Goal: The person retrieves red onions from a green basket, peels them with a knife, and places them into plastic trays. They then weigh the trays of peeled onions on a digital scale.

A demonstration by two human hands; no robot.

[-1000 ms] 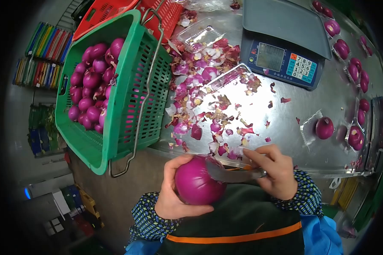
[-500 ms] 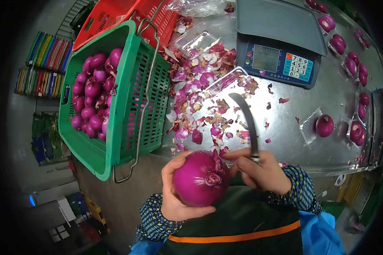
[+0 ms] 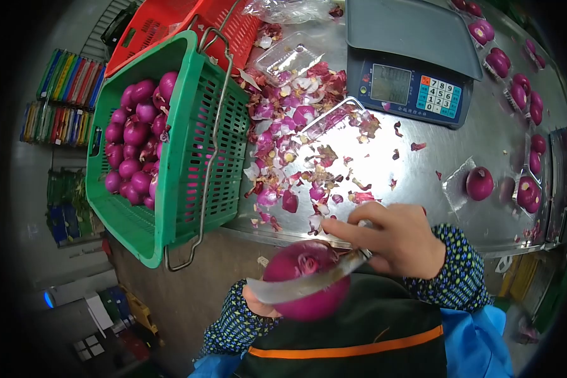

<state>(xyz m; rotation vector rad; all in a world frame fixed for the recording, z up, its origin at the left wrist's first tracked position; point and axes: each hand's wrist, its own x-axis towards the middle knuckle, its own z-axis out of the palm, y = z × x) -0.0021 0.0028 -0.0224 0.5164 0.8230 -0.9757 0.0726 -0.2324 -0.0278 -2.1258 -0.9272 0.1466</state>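
Observation:
A large red onion (image 3: 296,261) is in front of my apron, its root or stem end facing up toward the camera. My left hand (image 3: 258,302) holds it from below and the left, mostly hidden behind the onion and the blade. My right hand (image 3: 390,239) is closed around the handle of a curved knife (image 3: 302,286), its index finger stretched out above the onion. The blade lies across the near side of the onion, pointing left; whether it touches the skin cannot be told. Loose peelings (image 3: 290,148) cover the steel table (image 3: 416,183) beyond.
A green basket (image 3: 173,145) of red onions stands at the left, a red basket (image 3: 151,31) behind it. A scale (image 3: 409,88) sits at the back. At the right are a single onion (image 3: 479,183) on film and several packed onions (image 3: 528,194).
The knife has swung from upright down across the onion. My right hand has turned with it. The onion has shifted slightly down and tilted, covering more of my left hand.

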